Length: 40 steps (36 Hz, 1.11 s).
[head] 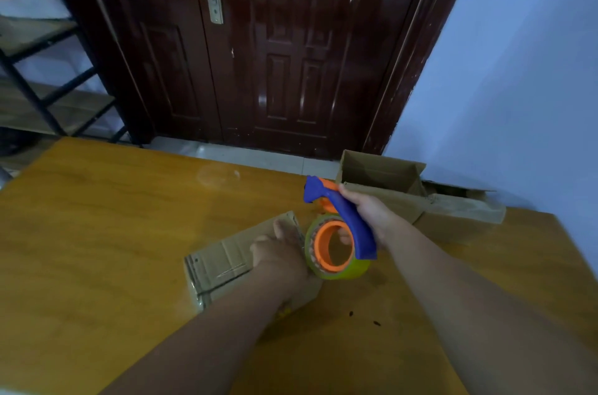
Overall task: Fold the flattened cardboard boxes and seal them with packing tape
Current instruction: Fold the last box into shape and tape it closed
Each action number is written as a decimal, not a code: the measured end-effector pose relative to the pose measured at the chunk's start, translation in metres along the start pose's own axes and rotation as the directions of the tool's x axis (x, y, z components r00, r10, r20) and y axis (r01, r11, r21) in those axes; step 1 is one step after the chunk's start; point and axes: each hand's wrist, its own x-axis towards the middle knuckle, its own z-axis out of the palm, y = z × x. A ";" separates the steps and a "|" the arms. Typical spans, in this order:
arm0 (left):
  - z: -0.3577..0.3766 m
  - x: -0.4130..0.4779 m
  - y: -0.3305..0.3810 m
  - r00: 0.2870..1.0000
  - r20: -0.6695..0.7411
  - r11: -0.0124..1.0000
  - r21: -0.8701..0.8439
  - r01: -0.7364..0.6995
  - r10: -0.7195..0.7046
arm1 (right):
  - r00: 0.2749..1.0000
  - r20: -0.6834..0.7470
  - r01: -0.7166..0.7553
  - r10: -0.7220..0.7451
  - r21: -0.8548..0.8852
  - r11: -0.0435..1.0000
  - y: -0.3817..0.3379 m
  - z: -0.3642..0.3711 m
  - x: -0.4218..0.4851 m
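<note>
A small folded cardboard box (pixel 220 262) lies on the wooden table (pixel 97 232), with clear tape along its near-left end. My left hand (pixel 280 249) rests flat on the box's top, fingers pointing away from me. My right hand (pixel 369 213) grips the blue handle of a tape dispenser (pixel 339 232), which carries an orange hub and a yellowish roll of packing tape. The roll hangs at the box's right edge, beside my left hand. Whether the tape touches the box cannot be made out.
An open cardboard box (pixel 382 177) with its flaps up stands at the table's far right edge. Behind the table is a dark red door (pixel 275 54); a black metal shelf (pixel 48 87) stands at the left. A blue wall is on the right.
</note>
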 end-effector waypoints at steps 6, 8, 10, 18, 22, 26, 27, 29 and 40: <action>-0.010 0.014 -0.052 0.986 0.017 0.986 -0.011 -0.165 0.165 | 0.996 0.085 -0.011 0.005 0.076 0.997 -0.005 -0.001 -0.002; -0.006 0.018 -0.065 0.979 0.128 0.986 -0.065 -0.151 0.158 | 0.995 0.099 -0.005 -0.002 0.078 0.997 -0.004 -0.001 -0.001; -0.001 0.018 -0.067 0.979 0.137 0.988 -0.052 -0.144 0.150 | 0.995 0.096 0.001 -0.006 0.046 0.999 -0.004 0.001 0.000; 0.023 0.002 -0.030 0.987 0.135 0.980 -0.168 0.105 -0.082 | 0.996 0.092 0.018 -0.018 -0.002 1.000 -0.006 0.005 0.003; 0.026 -0.005 -0.024 0.999 -0.023 0.992 -0.121 0.038 -0.041 | 0.991 0.132 0.020 -0.013 -0.051 0.998 -0.009 0.005 0.006; 0.027 -0.006 -0.031 0.935 -0.354 0.986 -0.155 -0.066 0.007 | 0.986 0.166 0.037 -0.027 -0.062 0.997 -0.014 0.006 0.007; 0.026 -0.005 -0.031 0.910 -0.414 0.964 -0.246 -0.097 -0.014 | 0.983 0.180 0.037 -0.026 -0.056 0.998 -0.015 0.006 0.007; 0.023 -0.002 -0.032 0.845 -0.517 0.804 -0.557 -0.210 -0.138 | 0.976 0.219 0.031 -0.018 -0.052 0.998 -0.019 0.004 0.006; -0.034 -0.001 -0.033 0.928 0.281 -0.560 -0.740 0.372 0.245 | 0.907 0.417 0.093 -0.063 -0.052 0.994 -0.037 0.008 0.000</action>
